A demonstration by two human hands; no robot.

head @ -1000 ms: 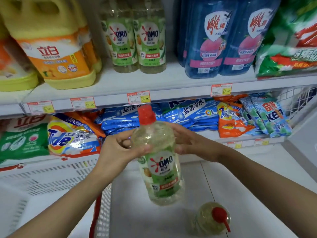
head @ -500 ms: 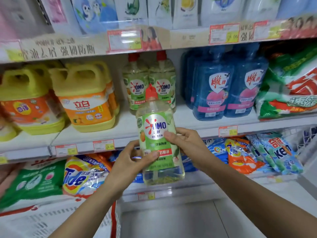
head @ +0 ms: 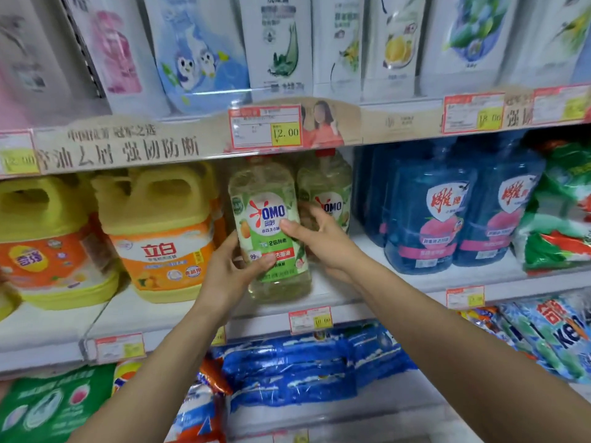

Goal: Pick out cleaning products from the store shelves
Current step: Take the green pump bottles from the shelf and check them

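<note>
On the middle shelf (head: 134,311), a yellow jug (head: 160,231) on the left and blue bottles (head: 428,212) on the right wall in a narrow slot. The OMO bottle (head: 271,231) I hold fills its near part; a second OMO bottle (head: 332,193) stands behind, to the right. The upper shelf edge (head: 399,126) hangs low over the caps.

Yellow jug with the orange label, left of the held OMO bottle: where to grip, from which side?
On the yellow jug, probably the moulded top handle, from the front: its open loop faces the aisle, easy to hook. The shelf edge sits close above; another jug and the OMO bottle crowd its sides.
</note>
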